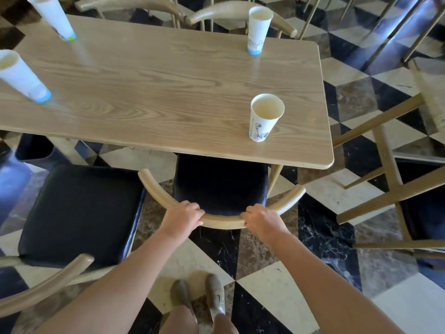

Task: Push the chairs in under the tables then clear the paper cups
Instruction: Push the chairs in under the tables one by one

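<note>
A chair (220,186) with a black seat and a curved wooden backrest stands in front of me, its seat partly under the light wooden table (168,92). My left hand (184,215) and my right hand (261,219) both grip the backrest rail. Several white paper cups stand upright on the table: one near the front right (265,118), one at the back right (258,30), one at the left edge (22,77), one at the back left (54,16). A second black-seated chair (81,213) stands to the left, away from the table.
More wooden chairs (240,13) line the table's far side. A wooden frame of another table or chair (385,165) stands close on the right. The floor is checkered marble. My feet (199,297) are right behind the held chair.
</note>
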